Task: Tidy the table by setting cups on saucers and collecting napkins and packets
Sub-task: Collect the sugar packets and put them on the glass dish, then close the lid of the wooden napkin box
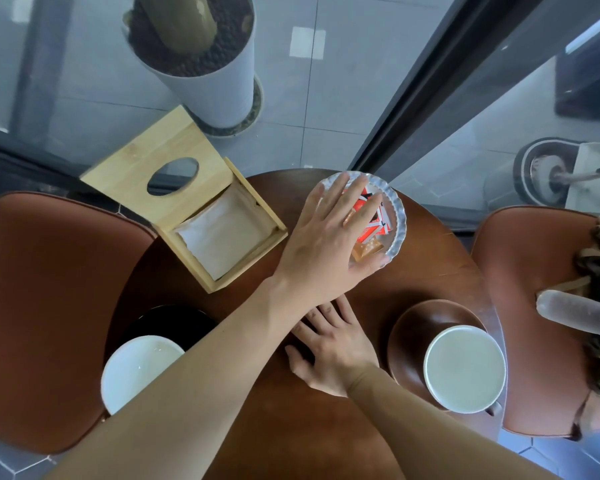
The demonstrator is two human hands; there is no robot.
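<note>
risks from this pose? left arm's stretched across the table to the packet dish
1. The left hand lies flat over the glass dish, which sits near the table's far edge; a push could slide it off.
2. The left forearm passes over the white cup on the black saucer; dropping the arm could knock it.
3. The wooden napkin box overhangs the table edge with its lid open; a bump might tip it.

— What's around the table?
— A brown padded chair [49, 306] to the left, another [527, 323] to the right, both on grey hexagon floor tiles [0, 459].
— And beyond?
— A dark-framed glass wall [406, 98], daylight on large grey tiles outside [326, 109], and a tall white planter [208, 84] there.
</note>
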